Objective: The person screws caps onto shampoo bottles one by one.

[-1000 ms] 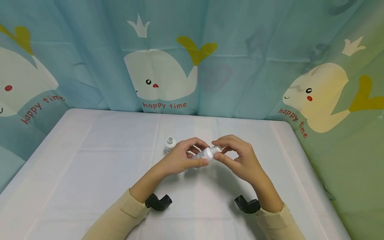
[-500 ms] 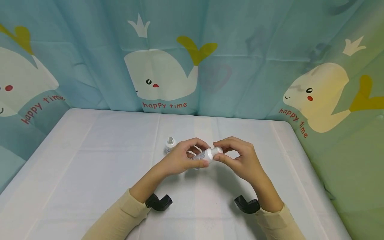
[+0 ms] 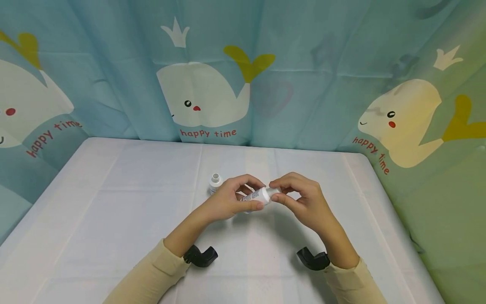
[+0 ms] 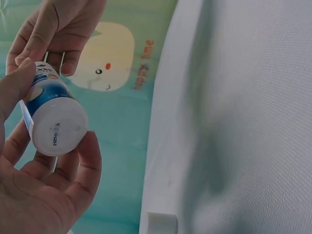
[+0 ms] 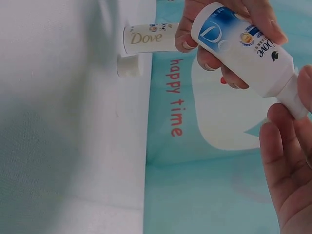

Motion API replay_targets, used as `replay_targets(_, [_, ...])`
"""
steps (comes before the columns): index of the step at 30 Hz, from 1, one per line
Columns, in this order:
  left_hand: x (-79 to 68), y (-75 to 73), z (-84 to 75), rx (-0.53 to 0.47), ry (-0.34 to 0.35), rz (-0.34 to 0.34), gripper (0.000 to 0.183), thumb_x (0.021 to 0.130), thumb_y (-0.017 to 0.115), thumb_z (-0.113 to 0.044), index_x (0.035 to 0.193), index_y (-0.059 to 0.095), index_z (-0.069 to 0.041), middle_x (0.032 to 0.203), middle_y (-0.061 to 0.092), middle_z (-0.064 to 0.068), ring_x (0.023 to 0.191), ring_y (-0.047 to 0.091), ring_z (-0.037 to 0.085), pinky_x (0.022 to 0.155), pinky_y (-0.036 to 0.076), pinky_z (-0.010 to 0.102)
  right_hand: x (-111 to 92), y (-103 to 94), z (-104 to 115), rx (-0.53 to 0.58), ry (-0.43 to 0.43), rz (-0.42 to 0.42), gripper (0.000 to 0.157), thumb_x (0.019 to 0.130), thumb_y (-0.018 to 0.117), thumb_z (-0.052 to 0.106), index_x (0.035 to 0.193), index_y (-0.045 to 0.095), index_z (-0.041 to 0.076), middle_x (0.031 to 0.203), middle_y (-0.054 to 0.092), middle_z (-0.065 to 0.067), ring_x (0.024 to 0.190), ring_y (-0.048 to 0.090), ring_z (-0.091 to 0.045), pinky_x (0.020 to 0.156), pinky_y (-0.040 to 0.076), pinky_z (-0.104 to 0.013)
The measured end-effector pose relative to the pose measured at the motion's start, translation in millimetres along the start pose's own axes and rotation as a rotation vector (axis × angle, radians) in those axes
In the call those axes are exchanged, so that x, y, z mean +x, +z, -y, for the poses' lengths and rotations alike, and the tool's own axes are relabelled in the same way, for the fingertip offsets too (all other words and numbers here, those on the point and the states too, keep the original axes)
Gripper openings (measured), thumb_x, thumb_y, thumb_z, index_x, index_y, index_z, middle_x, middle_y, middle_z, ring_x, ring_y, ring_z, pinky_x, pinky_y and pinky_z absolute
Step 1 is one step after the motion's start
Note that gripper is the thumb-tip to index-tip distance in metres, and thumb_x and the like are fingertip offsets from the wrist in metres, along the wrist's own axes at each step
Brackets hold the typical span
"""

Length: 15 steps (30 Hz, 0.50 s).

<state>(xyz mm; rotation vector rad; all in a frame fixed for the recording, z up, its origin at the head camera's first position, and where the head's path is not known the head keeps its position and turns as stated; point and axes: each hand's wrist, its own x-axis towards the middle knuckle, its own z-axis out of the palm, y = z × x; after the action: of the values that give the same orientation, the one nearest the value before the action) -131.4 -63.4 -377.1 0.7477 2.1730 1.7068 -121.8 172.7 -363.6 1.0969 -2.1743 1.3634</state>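
A small white bottle (image 5: 239, 48) with a blue-and-white Dove label is tilted above the table between both hands. My left hand (image 3: 231, 202) grips its body, fingers and thumb curled round it; the flat base faces the left wrist camera. At the other end, my right hand (image 3: 301, 198) pinches the narrow white cap (image 5: 294, 97) between thumb and fingertips. The cap sits on the bottle's neck. Just behind the left hand stands a second white Dove bottle (image 3: 215, 183), upright, with its threaded mouth uncovered. Its lower part is hidden by the hand in the head view.
A loose white cap (image 5: 129, 66) lies on the table near the second bottle; the left hand hides it in the head view. White cloth covers the table (image 3: 133, 211). A blue-green curtain (image 3: 296, 105) printed with whales hangs along the far edge and right side.
The right fingertips shift slightly on the cap, and the held bottle turns and tips a little. Both arms and the standing bottle stay where they were.
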Motion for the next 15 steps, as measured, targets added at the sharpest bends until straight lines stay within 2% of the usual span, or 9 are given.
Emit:
replay_targets(7, [1.0, 1.1, -0.3, 0.005, 0.014, -0.003, 0.040, 0.084, 0.082, -0.018, 0.120, 0.065, -0.015, 0.113, 0.066, 0.000, 0.096, 0.063, 0.021, 0.074, 0.055, 0.032, -1.0, -0.2, -0.4, -0.009, 0.030, 0.001, 0.033, 0.074, 0.083, -0.003, 0.103, 0.073, 0.008, 0.095, 0.071, -0.001, 0.081, 0.063, -0.011, 0.077, 0.056, -0.022])
replay_targets(10, [0.9, 1.4, -1.1, 0.002, 0.017, -0.014, 0.040, 0.084, 0.081, -0.019, 0.120, 0.065, -0.015, 0.114, 0.065, 0.001, 0.097, 0.063, 0.022, 0.074, 0.055, 0.032, -1.4, -0.5, -0.4, -0.017, 0.057, 0.012, 0.032, 0.078, 0.081, -0.001, 0.107, 0.073, 0.007, 0.101, 0.071, -0.002, 0.085, 0.064, -0.012, 0.078, 0.057, -0.023])
replay_targets(15, [-0.2, 1.4, -1.0, -0.019, 0.014, -0.074, 0.040, 0.084, 0.081, -0.020, 0.120, 0.064, -0.016, 0.115, 0.065, -0.001, 0.099, 0.064, 0.022, 0.077, 0.057, 0.034, -1.8, -0.5, 0.0, -0.001, 0.136, 0.039, 0.039, 0.084, 0.076, -0.002, 0.122, 0.068, 0.008, 0.118, 0.069, -0.005, 0.095, 0.067, -0.015, 0.082, 0.057, -0.027])
